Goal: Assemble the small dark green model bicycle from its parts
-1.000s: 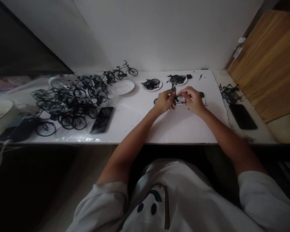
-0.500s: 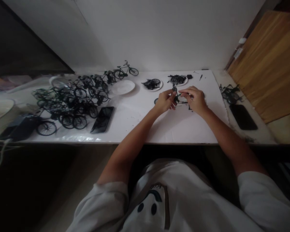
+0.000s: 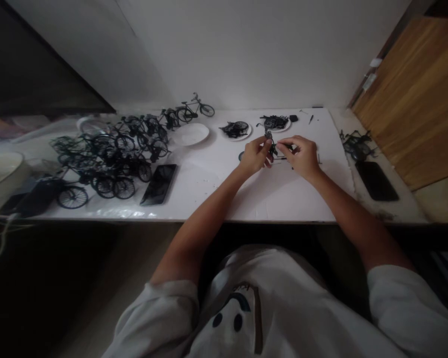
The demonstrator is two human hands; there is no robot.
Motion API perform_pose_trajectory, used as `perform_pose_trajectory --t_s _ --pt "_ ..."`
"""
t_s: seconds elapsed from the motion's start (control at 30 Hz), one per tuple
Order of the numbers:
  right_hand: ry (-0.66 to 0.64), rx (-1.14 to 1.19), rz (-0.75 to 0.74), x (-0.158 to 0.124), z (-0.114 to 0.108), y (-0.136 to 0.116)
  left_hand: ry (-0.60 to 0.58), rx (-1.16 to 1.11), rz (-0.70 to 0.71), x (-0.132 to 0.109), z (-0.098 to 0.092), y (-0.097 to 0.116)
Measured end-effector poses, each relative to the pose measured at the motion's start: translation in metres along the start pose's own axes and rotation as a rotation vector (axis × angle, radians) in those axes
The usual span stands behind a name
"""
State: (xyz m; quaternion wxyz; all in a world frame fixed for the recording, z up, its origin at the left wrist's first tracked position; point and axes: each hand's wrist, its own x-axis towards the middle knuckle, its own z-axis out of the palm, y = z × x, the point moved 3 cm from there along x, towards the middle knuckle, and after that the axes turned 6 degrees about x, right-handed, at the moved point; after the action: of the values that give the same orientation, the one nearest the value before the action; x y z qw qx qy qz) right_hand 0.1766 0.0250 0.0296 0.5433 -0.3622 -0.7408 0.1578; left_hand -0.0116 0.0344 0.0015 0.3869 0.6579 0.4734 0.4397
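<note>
We've got the dark bike part (image 3: 272, 147) up over the bench (image 3: 283, 199), L hand (image 3: 257, 155) gripping it w/ thumb & fingers. R hand (image 3: 303, 153) has thumb & forefinger at its right edge; can't tell if they pinch anything. Prob. risk: a loose L grip lets it twist if R presses unevenly, or a tiny piece slips & gets lost on the bench. Vs 1 s ago, our R fingers were curled tighter; now thumb & forefinger reach out straighter, L approx. same. Farther back: parts plate (image 3: 243, 139) & a 2nd plate (image 3: 283, 130); bike pile (image 3: 108, 161) off left, phone (image 3: 159, 185) beside it.
</note>
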Motion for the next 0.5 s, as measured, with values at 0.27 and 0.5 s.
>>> perform_pose_trajectory --t_s 0.27,0.5 --pt "0.071 0.121 0.144 -0.006 0.010 0.002 0.066 0.019 0.040 0.001 0.001 -0.001" --pt "0.090 0.090 0.145 -0.008 0.013 0.003 0.076 0.028 0.046 -0.001 0.002 0.001"
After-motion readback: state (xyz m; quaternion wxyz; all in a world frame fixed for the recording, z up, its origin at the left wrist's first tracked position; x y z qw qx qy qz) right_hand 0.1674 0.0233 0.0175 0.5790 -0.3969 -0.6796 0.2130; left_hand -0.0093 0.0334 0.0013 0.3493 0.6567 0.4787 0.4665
